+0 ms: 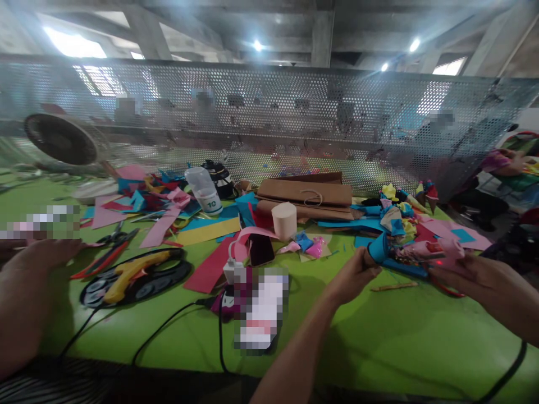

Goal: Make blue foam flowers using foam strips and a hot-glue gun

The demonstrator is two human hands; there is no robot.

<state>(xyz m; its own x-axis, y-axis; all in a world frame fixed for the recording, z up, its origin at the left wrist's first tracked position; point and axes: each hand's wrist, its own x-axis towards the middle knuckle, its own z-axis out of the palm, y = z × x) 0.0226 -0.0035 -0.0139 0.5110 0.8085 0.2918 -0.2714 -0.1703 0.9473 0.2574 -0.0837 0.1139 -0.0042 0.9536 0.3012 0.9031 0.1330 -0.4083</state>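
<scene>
My left hand (353, 276) is closed around a small rolled blue paper cone (378, 248). My right hand (474, 275) grips a pink glue gun (448, 253) with a small red light on it. The gun's front end points left, toward the blue cone; whether they touch cannot be made out. A black cord (516, 365) curves below my right wrist. Beneath and behind my hands lie blue paper strips (404, 267) and a thin brown stick (393, 286). Farther back is a pile of small folded paper pieces (391, 193).
Another person's hand (50, 252) reaches in at left, by a blurred phone-like thing (46, 216). A yellow glue gun (130, 275) lies on a black pad. A phone (263, 311), purple power strip (229, 300), tape roll (284, 220), plastic cup (204, 191) and fan (61, 139) stand around the green table (168, 336).
</scene>
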